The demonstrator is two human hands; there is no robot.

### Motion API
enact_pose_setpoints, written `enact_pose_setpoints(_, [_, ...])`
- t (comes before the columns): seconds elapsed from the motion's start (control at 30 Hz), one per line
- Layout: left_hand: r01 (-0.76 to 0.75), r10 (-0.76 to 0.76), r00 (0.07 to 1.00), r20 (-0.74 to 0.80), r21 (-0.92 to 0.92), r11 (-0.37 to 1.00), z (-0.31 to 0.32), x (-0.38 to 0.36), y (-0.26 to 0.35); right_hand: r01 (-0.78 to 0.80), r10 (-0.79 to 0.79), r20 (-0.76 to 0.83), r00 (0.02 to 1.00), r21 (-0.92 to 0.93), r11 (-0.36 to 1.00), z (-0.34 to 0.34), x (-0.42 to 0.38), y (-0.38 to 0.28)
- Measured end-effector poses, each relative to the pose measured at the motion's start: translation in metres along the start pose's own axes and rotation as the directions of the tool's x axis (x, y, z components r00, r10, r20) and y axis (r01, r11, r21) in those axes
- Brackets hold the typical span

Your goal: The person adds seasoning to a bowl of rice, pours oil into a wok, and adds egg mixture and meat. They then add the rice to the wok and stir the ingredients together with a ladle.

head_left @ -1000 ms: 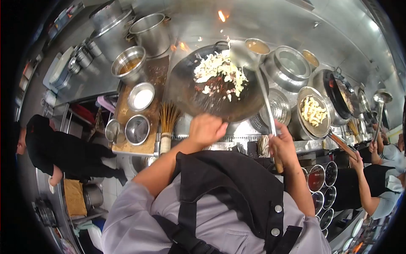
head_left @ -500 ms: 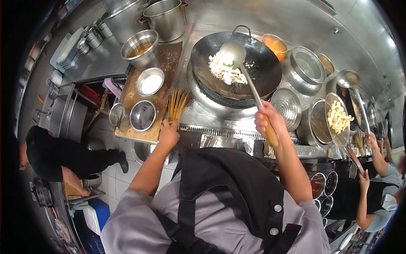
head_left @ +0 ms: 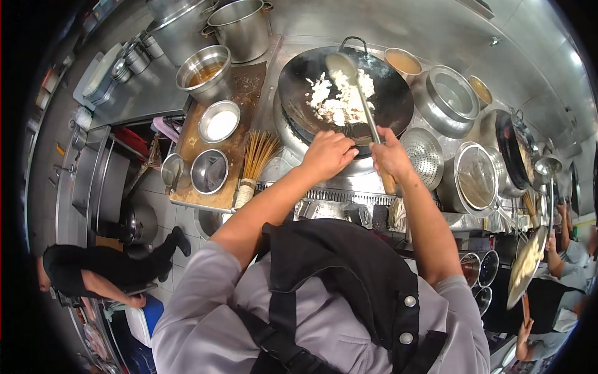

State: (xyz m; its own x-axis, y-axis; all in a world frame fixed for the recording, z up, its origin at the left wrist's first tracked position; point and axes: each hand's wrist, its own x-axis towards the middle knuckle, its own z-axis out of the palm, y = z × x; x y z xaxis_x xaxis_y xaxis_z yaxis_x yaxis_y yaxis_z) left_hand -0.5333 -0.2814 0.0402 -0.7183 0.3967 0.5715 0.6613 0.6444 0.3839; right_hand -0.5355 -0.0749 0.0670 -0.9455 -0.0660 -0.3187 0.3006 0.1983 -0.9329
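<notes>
A black wok [head_left: 389, 106] sits on the burner in front of me, with pale white pieces of food [head_left: 342, 103] spread over its bottom. My right hand [head_left: 390, 156] is closed round the wooden handle of a long metal ladle [head_left: 366, 103], whose bowl rests among the food near the far side. At the wok's near edge my left hand [head_left: 329, 156] grips it, back of the hand up; the fingers partly hide the handle or rim there. A bamboo wok brush [head_left: 256, 156] stands left of that hand.
Left, a wooden board [head_left: 187, 156] bears a bowl of white powder or salt [head_left: 219, 122] and a steel bowl [head_left: 210, 171]. On the right are a perforated skimmer [head_left: 422, 160] and a mesh strainer [head_left: 475, 177]. Co-workers' arms [head_left: 526, 336] with a strainer of food [head_left: 526, 268] are at far right.
My left hand has left the bamboo brush and moved right onto the wok's near edge. The food is more spread out. The co-worker's strainer has swung down toward that person.
</notes>
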Motion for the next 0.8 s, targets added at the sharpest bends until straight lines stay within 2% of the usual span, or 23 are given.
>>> enact_pose_setpoints(0.03, [0.041,-0.057,0.986,0.154,0.105,0.994,0.008,0.003,-0.002,-0.042,0.045,0.045,0.998,-0.079,0.996,-0.009,-0.013,-0.002])
enact_pose_setpoints(0.17, [0.019,-0.019,0.999,0.05,0.003,1.0,-0.018,0.002,0.023,-0.023,0.109,0.199,0.974,-0.389,0.921,-0.076,-0.118,-0.021])
enact_pose_setpoints(0.2, [0.01,-0.01,0.999,0.051,0.002,1.0,-0.029,0.009,0.027,-0.148,0.22,0.183,0.958,-0.343,0.927,-0.089,-0.146,-0.036])
enact_pose_setpoints(0.23, [0.047,-0.049,0.992,0.12,0.023,0.999,-0.038,0.012,0.032,-0.276,0.336,0.178,0.925,-0.296,0.914,-0.1,-0.168,-0.041])
enact_pose_setpoints(0.27, [0.091,-0.099,0.977,0.191,0.047,0.995,-0.041,0.006,0.037,-0.226,0.248,0.243,0.938,-0.116,0.967,-0.118,-0.17,-0.007])
enact_pose_setpoints(0.3, [0.054,-0.05,0.994,0.092,-0.034,0.998,-0.024,0.005,0.026,-0.248,0.287,0.143,0.947,-0.239,0.939,-0.105,-0.175,-0.023])
enact_pose_setpoints(0.33, [0.038,-0.034,0.995,0.097,-0.034,0.999,-0.007,-0.004,0.016,-0.268,0.296,0.029,0.955,-0.351,0.897,-0.09,-0.175,-0.044])
enact_pose_setpoints(0.37, [0.015,-0.015,0.999,0.048,-0.003,1.0,0.012,-0.013,0.007,-0.267,0.289,0.016,0.957,-0.338,0.902,-0.083,-0.164,-0.029])
enact_pose_setpoints(0.4, [-0.004,0.005,1.0,-0.009,0.026,1.0,0.021,-0.016,0.006,-0.142,0.146,-0.011,0.989,-0.319,0.937,-0.078,-0.141,0.002])
enact_pose_setpoints(0.43, [-0.005,0.005,1.0,0.022,0.005,1.0,0.019,-0.029,0.014,-0.011,-0.001,-0.041,0.999,-0.31,0.951,-0.076,-0.12,0.024])
enact_pose_setpoints(0.47, [-0.024,0.022,0.998,0.051,0.02,1.0,0.016,-0.048,0.024,0.086,-0.117,-0.028,0.993,-0.517,0.852,-0.07,-0.11,0.03])
enact_pose_setpoints(0.5, [-0.037,0.034,0.996,0.086,0.035,0.999,0.012,-0.071,0.034,0.141,-0.186,-0.025,0.982,-0.556,0.819,-0.068,-0.111,0.041])
enact_pose_setpoints(0.53, [-0.121,0.118,0.991,0.067,0.05,0.991,0.0,-0.089,0.045,0.196,-0.256,-0.02,0.966,-0.59,0.783,-0.065,-0.116,0.05])
enact_pose_setpoints(0.57, [-0.117,0.115,0.99,0.077,0.026,0.993,-0.007,-0.096,0.05,0.198,-0.264,-0.026,0.964,-0.589,0.784,-0.068,-0.134,0.038])
enact_pose_setpoints(0.6, [-0.108,0.107,0.99,0.088,0.003,0.994,-0.014,-0.097,0.053,0.054,-0.072,-0.025,0.997,-0.434,0.899,-0.074,-0.165,0.012])
enact_pose_setpoints(0.63, [-0.146,0.144,0.988,0.057,0.033,0.989,-0.021,-0.081,0.052,-0.116,0.125,0.016,0.992,-0.269,0.956,-0.08,-0.192,-0.005])
enact_pose_setpoints(0.67, [-0.18,0.178,0.984,0.03,0.063,0.982,-0.029,-0.057,0.049,-0.17,0.177,0.031,0.984,-0.169,0.971,-0.09,-0.209,-0.007])
enact_pose_setpoints(0.73, [-0.055,0.05,0.992,0.12,0.044,0.998,-0.029,-0.016,0.048,-0.194,0.214,0.09,0.973,-0.186,0.963,-0.102,-0.221,-0.015])
enact_pose_setpoints(0.77, [-0.052,0.05,0.997,0.065,0.026,0.998,-0.013,-0.004,0.039,-0.203,0.237,0.075,0.969,-0.312,0.928,-0.101,-0.215,-0.018])
enact_pose_setpoints(0.8, [-0.053,0.053,0.999,0.01,0.008,0.999,0.006,-0.002,0.029,-0.198,0.23,0.073,0.97,-0.309,0.93,-0.097,-0.204,-0.017])
